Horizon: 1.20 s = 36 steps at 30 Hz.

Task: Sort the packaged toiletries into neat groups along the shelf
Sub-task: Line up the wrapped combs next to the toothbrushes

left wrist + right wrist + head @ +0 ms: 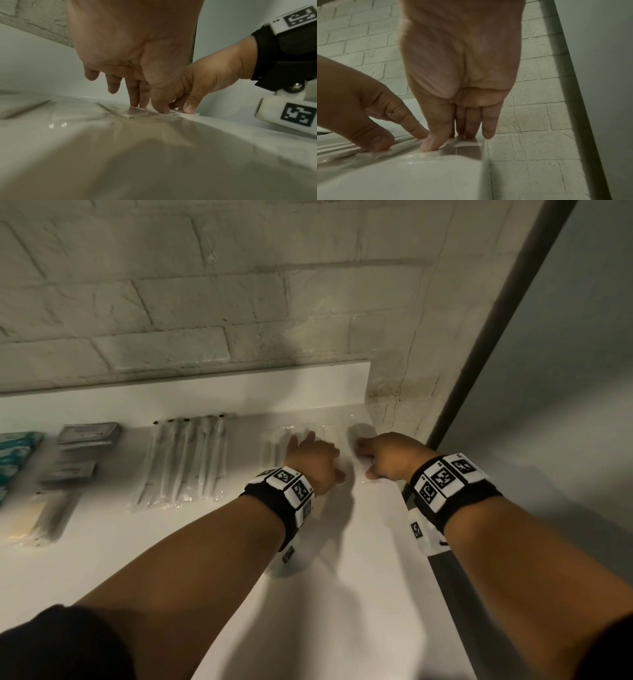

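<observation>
Several flat clear plastic packets [329,429] lie side by side at the right end of the white shelf [308,594]. My left hand [310,455] rests on them with straight fingers, fingertips and thumb pressing one packet [133,113] down. Just to its right, my right hand [376,457] presses the last packet [465,146] near the shelf's end, thumb and fingertips [469,133] flat on the plastic. Neither hand lifts anything. What the packets contain is too blurred to tell.
Further left on the shelf lie a row of wrapped toothbrushes [188,460], stacked grey boxes [85,436], teal packets [17,453] and a yellowish packet [27,518]. A brick wall [205,302] backs the shelf. A dark post [496,320] runs beside its right end.
</observation>
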{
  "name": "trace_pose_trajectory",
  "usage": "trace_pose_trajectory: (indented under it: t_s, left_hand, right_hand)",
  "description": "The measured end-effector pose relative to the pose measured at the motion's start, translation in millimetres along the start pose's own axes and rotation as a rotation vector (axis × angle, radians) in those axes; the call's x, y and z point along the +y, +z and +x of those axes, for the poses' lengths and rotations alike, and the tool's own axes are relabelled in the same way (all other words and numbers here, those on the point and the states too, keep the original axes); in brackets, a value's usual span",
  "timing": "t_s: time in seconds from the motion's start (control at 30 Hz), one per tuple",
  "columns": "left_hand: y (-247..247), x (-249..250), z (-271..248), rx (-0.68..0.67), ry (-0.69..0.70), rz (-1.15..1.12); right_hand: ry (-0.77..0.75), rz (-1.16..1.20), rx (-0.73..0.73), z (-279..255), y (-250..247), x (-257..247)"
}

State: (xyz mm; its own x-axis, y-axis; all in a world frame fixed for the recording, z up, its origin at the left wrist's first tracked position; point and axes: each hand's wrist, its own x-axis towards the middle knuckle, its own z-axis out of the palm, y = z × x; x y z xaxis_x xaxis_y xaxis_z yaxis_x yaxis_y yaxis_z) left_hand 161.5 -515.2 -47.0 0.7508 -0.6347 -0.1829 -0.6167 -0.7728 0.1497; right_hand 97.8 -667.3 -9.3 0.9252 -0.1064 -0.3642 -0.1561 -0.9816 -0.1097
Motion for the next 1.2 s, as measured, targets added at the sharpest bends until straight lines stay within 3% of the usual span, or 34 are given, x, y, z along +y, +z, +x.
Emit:
trace_pose_trajectory:
  t_s: [0.13,0.23,0.3,0.47,0.73,0.9,1.07,1.2]
  left_hand:
    - [-4,-1,-6,-0.022,0.038,-0.021]
    - [-10,-9,-16,0.082,0.042,0.043]
    - [-11,-18,-23,0.115,0.012,0.089]
    - [-8,-26,-31,-0.022,-0.031,0.136]
    - [-13,-22,-28,-0.035,-0.044,0.124]
    - [-16,-33,-38,0.038,-0.091,0.116]
    - [-17,-43,-48,-0.109,-0.124,0.185]
    - [-17,-46,-48,-0.106,-0.14,0.14]
  right_hand:
    - [0.006,0.025,0.008,-4,-7,-1]
    - [-0.068,0.013,0.065,-8,-12,-10]
    - [-0.151,-0.051,0.026,-7,-9,-21]
    - [-0.207,-0.121,-0.074,-5,0,-37]
    - [-0.198,-0.015,-0.05,-8,1,-35]
    - [-0.218,0.003,-0.005,-10,1,-42]
    - [-0.24,-0.101,-0.047,-9,5,-66]
    - [-0.217,-0.105,-0.044,-10,3,-69]
